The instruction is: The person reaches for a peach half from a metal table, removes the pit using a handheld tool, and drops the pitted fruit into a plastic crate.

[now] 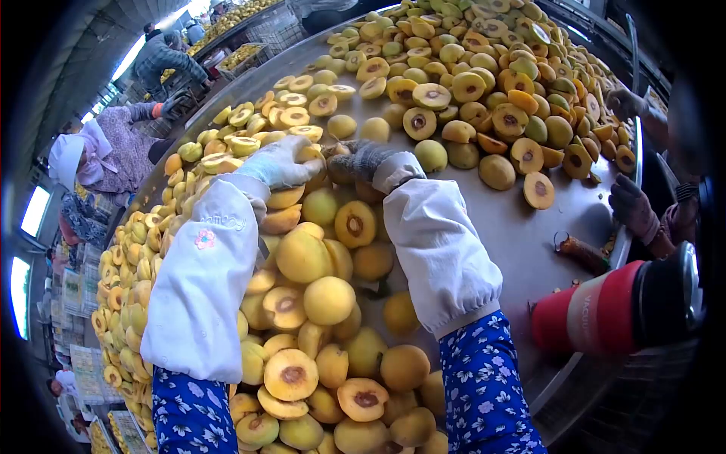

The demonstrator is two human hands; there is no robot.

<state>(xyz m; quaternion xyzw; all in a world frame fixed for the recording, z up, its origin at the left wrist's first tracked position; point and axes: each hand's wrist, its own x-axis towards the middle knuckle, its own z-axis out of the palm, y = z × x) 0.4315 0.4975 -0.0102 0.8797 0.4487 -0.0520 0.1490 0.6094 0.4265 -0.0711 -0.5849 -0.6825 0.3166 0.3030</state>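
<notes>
My left hand (280, 163), in a pale glove, is curled around a yellow peach half (308, 154) above the pile. Close beside it is my right hand (363, 160) in a dark grey glove, fingers bent inward toward the left hand. What the right fingers grip, if anything, is hidden. Beneath both hands and between my white sleeve covers lies a heap of whole and halved peaches (291, 374), several cut faces showing brown pit centres. Another heap of mostly halved peaches (469, 87) spreads over the metal table (491, 227) beyond my right hand.
A red tumbler (597, 310) with a black lid stands at the table's right edge. Near it lies a brown-handled tool with a metal loop (581, 253). A co-worker's gloved hand (634, 208) is at that edge. A person in a white headscarf (79, 151) is at left.
</notes>
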